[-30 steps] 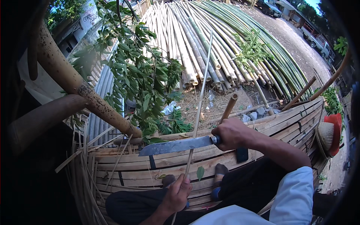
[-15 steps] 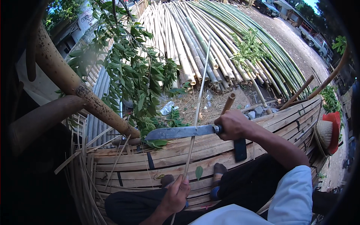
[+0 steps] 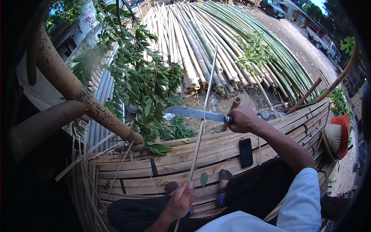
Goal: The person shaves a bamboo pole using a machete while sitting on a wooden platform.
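Pale strip point(image 3: 196, 152), dark graffiti point(image 3: 88, 20) beyond

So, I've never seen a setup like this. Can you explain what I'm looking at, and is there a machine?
No machine here: those are a person's own two bare hands. The view comes from a camera worn on the head, looking down; its very wide lens makes straight edges look curved.

The left hand has its fingers closed around a long, thin, pale strip. The right hand holds a knife by its handle, and the broad blade crosses the strip in this view.

Below is a slatted surface, with a dark phone lying on it and a green leaf near the feet. Farther off is a big pile of long poles.
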Tool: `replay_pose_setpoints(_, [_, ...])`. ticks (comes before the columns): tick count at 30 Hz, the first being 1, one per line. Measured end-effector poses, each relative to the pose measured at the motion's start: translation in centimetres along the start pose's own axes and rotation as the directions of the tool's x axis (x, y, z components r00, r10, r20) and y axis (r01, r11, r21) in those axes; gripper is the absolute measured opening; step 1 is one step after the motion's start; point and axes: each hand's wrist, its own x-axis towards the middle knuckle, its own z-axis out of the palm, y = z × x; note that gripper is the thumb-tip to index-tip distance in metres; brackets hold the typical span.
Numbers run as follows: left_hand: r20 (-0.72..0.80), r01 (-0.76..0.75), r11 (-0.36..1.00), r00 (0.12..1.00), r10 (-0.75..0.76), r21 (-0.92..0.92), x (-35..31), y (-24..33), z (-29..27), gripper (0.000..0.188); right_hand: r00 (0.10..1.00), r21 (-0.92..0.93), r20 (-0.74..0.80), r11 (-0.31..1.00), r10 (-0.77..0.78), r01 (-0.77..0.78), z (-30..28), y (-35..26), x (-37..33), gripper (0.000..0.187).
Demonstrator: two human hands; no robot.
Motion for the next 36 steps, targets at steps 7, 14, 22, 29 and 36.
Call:
replay_pose_setpoints(7, [-0.037,-0.054,0.998,0.998,0.055,0.018,0.6,-0.7,-0.3,0.036,0.877,0.021,0.014,0.877,-0.480,0.479,1.3,-5.5,-3.1,0.017])
replay_pose_setpoints(14, [0.008,-0.012,0.996,1.000,0.011,0.086,1.4,0.0,0.8,0.038,0.995,0.141,-0.019,0.986,0.094,-0.090,0.8,2.3,1.4,0.021])
replay_pose_setpoints(22, [0.000,0.055,0.998,0.999,-0.055,-0.018,0.7,-1.3,-0.1,0.037,0.939,0.056,0.040,0.939,-0.341,0.338,1.8,-2.8,-1.5,0.019])
replay_pose_setpoints(29, [0.042,-0.028,0.993,0.999,0.024,0.111,1.0,-1.4,1.1,0.037,0.984,0.098,-0.079,0.984,0.157,-0.149,1.6,4.1,2.8,0.025])
replay_pose_setpoints(36, [0.068,0.128,0.992,0.989,-0.129,0.014,-1.7,0.1,-0.8,0.037,0.999,-0.029,-0.050,0.999,0.019,-0.020,1.9,5.3,2.7,0.026])
